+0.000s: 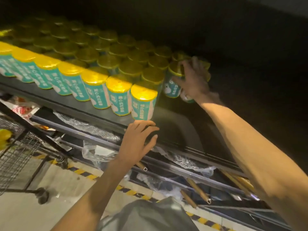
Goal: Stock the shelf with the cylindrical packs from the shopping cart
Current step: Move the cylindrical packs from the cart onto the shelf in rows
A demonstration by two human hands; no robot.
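Observation:
Several teal cylindrical packs with yellow lids stand in tight rows on the dark top shelf (175, 124); the front right one (143, 102) is at the shelf's edge. My right hand (191, 80) reaches deep to the right end of the rows, its fingers wrapped over a pack (173, 80) there, with another pack partly hidden under the palm. My left hand (138, 142) hovers open just below the front right pack, fingers spread, holding nothing. The wire shopping cart (16, 150) is at the left, with a yellow lid (5, 135) showing in it.
Lower shelf rails hold crumpled clear plastic wrap (93, 152) and wooden-handled items (198, 190). Yellow and black hazard tape (83, 172) runs along the floor by the shelf base. The shelf surface right of the packs is bare and dark.

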